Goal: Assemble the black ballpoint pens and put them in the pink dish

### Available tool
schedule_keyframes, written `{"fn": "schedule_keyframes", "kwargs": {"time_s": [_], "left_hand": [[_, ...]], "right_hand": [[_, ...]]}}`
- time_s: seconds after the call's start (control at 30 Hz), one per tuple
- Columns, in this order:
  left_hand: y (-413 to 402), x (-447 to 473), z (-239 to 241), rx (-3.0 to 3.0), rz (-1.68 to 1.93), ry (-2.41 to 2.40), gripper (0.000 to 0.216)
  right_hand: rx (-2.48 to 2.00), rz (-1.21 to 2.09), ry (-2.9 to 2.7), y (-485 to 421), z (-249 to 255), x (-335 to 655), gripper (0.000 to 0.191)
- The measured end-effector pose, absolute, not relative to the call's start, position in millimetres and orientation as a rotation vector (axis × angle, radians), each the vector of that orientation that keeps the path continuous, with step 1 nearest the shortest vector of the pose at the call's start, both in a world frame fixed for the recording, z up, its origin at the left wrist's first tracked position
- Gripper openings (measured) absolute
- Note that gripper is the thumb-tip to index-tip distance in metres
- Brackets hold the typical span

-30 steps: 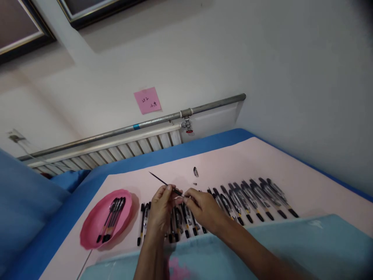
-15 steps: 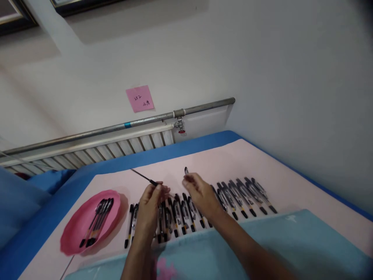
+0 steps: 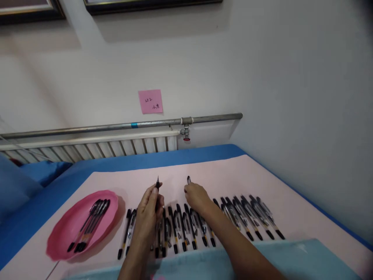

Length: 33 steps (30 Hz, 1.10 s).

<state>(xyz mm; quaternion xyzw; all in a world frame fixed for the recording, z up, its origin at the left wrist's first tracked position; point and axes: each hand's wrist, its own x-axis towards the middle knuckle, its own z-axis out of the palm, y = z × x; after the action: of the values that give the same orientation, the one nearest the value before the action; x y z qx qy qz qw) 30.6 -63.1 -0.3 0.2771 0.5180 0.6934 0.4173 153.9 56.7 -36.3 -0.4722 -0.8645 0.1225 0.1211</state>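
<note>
Upright in my left hand [image 3: 148,206] is a pen refill [image 3: 157,182] with a black lower part and a thin tip pointing up; the fingers are closed round it, hiding its lower end. My right hand [image 3: 196,196] grips a pen cap [image 3: 189,179], whose dark, glossy rounded end shows above the fingers. Below and between the hands lies a long row of pen parts [image 3: 177,223]: clear barrels with black ends, caps and small metal tips. Part of that row is covered by my forearms.
A pink scalloped plate [image 3: 55,237] at the left holds several pens [image 3: 94,221]. The pen parts lie on a pink sheet [image 3: 227,171] over a blue table [image 3: 204,151]. A light blue cloth [image 3: 291,254] covers the near edge. A radiator [image 3: 128,147] and pipe [image 3: 215,118] run behind.
The refill in my left hand has turned from slanting up-left to standing upright, with less of it showing. My right hand still holds the cap. The view has tilted and shifted slightly.
</note>
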Motion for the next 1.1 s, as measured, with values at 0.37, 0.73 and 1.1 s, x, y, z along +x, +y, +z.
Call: {"fn": "schedule_keyframes", "kwargs": {"time_s": [0.37, 0.73, 1.1], "left_hand": [[-55, 33, -10, 0.665, 1.575, 1.369, 0.04], [-55, 53, -17, 0.664, 1.393, 1.26, 0.037], [-55, 53, -11, 0.637, 1.389, 1.23, 0.029]], "right_hand": [[-1.261, 0.579, -2.435, 73, -44, 166, 0.019], [-0.691, 1.666, -1.098, 52, 0, 139, 0.017], [-0.628, 1.735, -0.946, 36, -3, 126, 0.012]]}}
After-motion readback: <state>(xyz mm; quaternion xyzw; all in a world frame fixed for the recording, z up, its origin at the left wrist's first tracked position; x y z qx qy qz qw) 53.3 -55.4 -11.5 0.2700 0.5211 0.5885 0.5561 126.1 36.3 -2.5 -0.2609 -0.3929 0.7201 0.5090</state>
